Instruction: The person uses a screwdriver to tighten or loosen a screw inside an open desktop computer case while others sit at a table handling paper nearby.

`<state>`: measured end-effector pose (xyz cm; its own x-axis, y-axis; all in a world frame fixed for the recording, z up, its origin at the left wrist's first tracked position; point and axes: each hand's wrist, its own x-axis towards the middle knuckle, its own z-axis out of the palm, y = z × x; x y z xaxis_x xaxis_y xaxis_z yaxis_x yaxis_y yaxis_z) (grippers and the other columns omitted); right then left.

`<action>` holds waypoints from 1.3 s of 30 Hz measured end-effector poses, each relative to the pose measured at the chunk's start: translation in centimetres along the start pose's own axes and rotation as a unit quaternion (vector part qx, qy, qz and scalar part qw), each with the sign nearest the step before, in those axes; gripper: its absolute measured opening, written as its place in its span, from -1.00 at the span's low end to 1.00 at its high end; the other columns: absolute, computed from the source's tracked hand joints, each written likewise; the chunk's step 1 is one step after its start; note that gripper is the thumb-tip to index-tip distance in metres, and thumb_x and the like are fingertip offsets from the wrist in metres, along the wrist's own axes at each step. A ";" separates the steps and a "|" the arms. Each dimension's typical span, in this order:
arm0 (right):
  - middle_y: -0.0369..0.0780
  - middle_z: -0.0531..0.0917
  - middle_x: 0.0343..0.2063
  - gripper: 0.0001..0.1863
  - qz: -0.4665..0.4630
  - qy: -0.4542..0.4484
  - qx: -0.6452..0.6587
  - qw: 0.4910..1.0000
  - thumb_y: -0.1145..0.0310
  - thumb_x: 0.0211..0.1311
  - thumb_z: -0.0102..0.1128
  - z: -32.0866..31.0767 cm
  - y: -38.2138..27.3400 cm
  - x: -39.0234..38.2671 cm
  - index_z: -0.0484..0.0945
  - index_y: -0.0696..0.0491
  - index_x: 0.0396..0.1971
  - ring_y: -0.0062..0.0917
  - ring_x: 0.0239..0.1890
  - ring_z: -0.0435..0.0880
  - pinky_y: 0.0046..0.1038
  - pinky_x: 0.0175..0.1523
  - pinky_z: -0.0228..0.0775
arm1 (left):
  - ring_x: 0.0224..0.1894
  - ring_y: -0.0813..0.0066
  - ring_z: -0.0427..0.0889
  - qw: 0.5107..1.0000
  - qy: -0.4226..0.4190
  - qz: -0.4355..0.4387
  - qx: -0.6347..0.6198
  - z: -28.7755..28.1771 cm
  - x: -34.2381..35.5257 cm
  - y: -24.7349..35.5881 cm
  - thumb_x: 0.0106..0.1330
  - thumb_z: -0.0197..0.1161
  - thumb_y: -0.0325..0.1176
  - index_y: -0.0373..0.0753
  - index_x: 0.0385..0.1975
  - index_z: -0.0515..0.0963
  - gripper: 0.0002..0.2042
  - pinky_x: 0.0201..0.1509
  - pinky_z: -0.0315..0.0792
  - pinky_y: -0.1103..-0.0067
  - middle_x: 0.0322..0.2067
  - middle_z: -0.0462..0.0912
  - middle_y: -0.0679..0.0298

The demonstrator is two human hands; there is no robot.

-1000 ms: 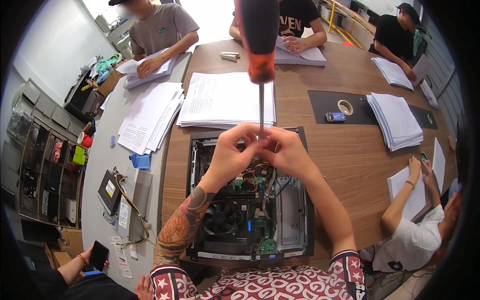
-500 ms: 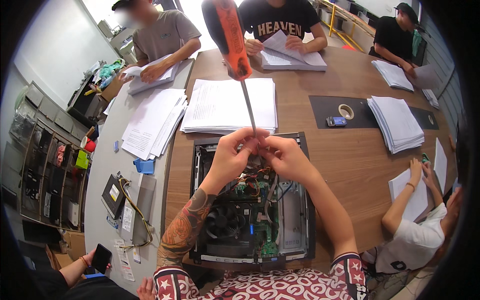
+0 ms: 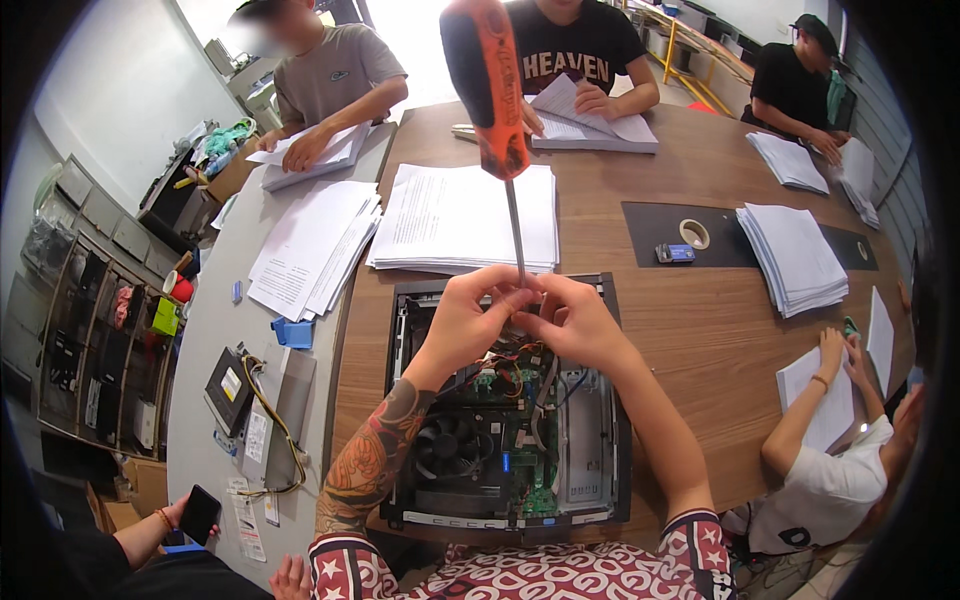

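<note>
An upright screwdriver [image 3: 490,90] with an orange and black handle stands high, its metal shaft running down between my fingers. My left hand [image 3: 470,315] is closed, thumb and fingers pinching the shaft's lower part. Against it, my right hand [image 3: 578,322] is closed too, its bent fingertips meeting the shaft from the other side. The tip is hidden behind the fingers, as is anything small at it. Under both hands lies an opened desktop computer case [image 3: 621,450], showing a black cooling fan [image 3: 446,445], a green circuit board [image 3: 540,497], loose cables and a metal bracket [image 3: 585,450].
Beyond the case lies a paper stack [image 3: 470,215]; another [image 3: 310,240] is to the left. A metal power supply [image 3: 280,410] with cables sits on the grey table. Tape [image 3: 693,234] and a small blue box [image 3: 674,254] are at right. Several people handle papers around the table; one holds a phone [image 3: 200,515].
The screwdriver has shifted right and slightly down in view, and my fingers have drawn closer together around its lower shaft. At the far right, a person's sheet has moved.
</note>
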<state>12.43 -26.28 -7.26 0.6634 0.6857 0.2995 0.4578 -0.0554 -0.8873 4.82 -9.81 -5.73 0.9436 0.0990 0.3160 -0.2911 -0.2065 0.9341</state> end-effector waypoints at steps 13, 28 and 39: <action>-0.22 0.61 -0.57 -0.71 -0.018 0.000 -0.025 1.000 0.38 0.12 0.42 -0.4 0.7 0.0 0.64 0.16 -0.17 -0.66 -0.62 0.43 -0.49 -0.49 0.29 | -0.23 0.66 0.59 0.996 -0.025 0.047 0.065 -0.3 0.1 0.7 0.31 0.30 -0.49 -0.36 -0.18 0.66 -0.86 -0.16 0.44 0.67 -0.20 0.63 0.27; -0.26 0.64 -0.55 -0.83 -0.035 0.005 0.041 0.999 0.49 0.16 0.35 -0.1 0.4 -0.1 0.65 0.17 -0.24 -0.71 -0.59 0.49 -0.59 -0.46 0.34 | -0.07 0.56 0.53 0.998 -0.062 0.018 0.011 -0.5 -0.1 1.0 0.42 0.12 -0.49 -0.40 -0.05 0.60 -0.79 -0.01 0.42 0.62 -0.08 0.54 0.24; -0.30 0.56 -0.64 -0.79 0.002 -0.017 -0.007 1.000 0.37 0.13 0.44 -0.3 -0.1 -0.2 0.65 0.16 -0.30 -0.72 -0.62 0.44 -0.57 -0.49 0.29 | -0.37 0.60 0.59 1.000 0.001 0.005 -0.023 0.1 -0.4 0.8 0.29 0.24 -0.55 -0.37 -0.25 0.65 -0.89 -0.36 0.36 0.66 -0.42 0.68 0.29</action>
<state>12.44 -26.63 -7.08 0.6451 0.7099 0.2827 0.4627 -0.0684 -0.8839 4.26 -10.11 -5.11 0.9404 0.0982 0.3255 -0.3074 -0.1632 0.9375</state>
